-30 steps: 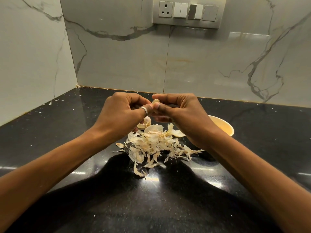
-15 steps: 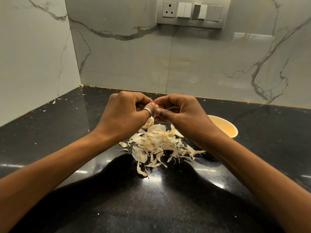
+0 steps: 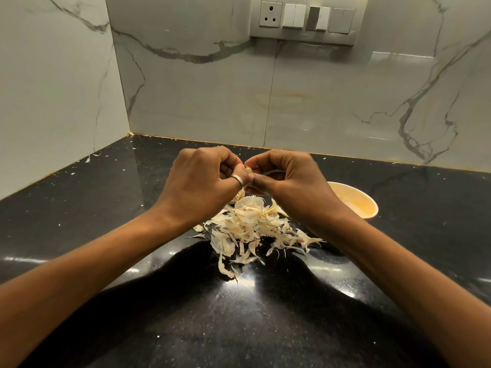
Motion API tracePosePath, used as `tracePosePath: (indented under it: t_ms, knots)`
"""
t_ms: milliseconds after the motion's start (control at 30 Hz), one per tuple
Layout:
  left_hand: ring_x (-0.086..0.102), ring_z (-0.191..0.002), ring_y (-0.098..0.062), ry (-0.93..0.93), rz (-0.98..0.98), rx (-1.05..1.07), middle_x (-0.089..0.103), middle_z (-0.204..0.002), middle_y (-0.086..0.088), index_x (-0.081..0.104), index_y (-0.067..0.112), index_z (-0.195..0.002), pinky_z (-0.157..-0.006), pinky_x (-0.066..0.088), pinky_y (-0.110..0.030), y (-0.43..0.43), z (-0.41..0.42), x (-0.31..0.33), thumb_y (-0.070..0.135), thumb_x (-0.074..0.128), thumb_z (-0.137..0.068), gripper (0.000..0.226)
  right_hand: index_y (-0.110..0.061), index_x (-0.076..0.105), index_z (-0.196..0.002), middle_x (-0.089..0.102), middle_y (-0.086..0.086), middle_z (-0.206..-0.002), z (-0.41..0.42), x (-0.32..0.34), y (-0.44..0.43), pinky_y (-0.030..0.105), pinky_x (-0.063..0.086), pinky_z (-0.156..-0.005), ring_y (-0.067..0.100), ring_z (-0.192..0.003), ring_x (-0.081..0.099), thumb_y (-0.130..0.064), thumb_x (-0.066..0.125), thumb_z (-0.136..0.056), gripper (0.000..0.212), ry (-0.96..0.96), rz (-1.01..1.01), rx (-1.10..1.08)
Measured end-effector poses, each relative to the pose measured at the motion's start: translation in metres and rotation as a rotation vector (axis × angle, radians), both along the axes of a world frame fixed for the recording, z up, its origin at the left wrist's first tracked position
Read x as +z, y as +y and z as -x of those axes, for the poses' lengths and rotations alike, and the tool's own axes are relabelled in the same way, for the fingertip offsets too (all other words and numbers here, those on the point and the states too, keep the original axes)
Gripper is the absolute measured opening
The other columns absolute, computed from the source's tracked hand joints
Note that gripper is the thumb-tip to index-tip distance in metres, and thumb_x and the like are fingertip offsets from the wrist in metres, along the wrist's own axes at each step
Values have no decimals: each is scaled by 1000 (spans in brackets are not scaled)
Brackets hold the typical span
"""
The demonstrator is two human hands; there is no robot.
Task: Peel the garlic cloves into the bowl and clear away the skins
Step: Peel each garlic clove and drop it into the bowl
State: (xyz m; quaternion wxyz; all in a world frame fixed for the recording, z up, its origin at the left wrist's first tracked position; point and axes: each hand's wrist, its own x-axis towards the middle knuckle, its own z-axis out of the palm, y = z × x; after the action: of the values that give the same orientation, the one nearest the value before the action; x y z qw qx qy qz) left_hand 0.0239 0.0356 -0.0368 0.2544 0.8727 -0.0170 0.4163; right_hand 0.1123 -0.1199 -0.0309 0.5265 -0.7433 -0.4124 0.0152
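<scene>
Right now your left hand (image 3: 202, 179) and right hand (image 3: 289, 179) each have a closed fingertip grip on one garlic clove (image 3: 248, 170). It is held above the heap of skins (image 3: 252, 227), with the bowl (image 3: 372, 205) just beyond your right wrist. The clove should be light and firm, and probably slick once bare. Pinch its ends and tear the papery skin from the tip.

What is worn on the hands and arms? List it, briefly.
The left hand wears a silver-coloured, patterned band ring, seemingly on the thumb. The right hand wears nothing. Both forearms are bare: no sleeves, gloves, watch or bracelets in view.
</scene>
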Motion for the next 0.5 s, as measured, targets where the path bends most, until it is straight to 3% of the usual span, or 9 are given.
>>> tracePosePath:
  t_ms: [167,333,500]
  knots:
    - [64,-61,-2,23,77,-14,67,-69,12,74,15,-86,-55,49,-11,0,-1,2,33,68,-87,19,-3,71,-114,74,12,-101,1,2,-2,37,63,-83,22,-90,76,-3,71,-90,23,95,-46,40]
    - [68,-61,-9,59,172,-13,70,-69,8,74,16,-85,-57,59,-28,2,-2,3,32,68,-86,18,1,69,-114,74,17,-104,3,6,-5,30,62,-81,27,-94,75,2,66,-92,23,253,-126,113]
    - [70,-57,-14,89,252,2,69,-68,4,72,15,-85,-48,57,-24,7,-4,3,18,71,-91,6,3,68,-113,72,22,-110,0,13,-9,26,61,-80,25,-94,75,4,64,-92,21,399,-249,136]
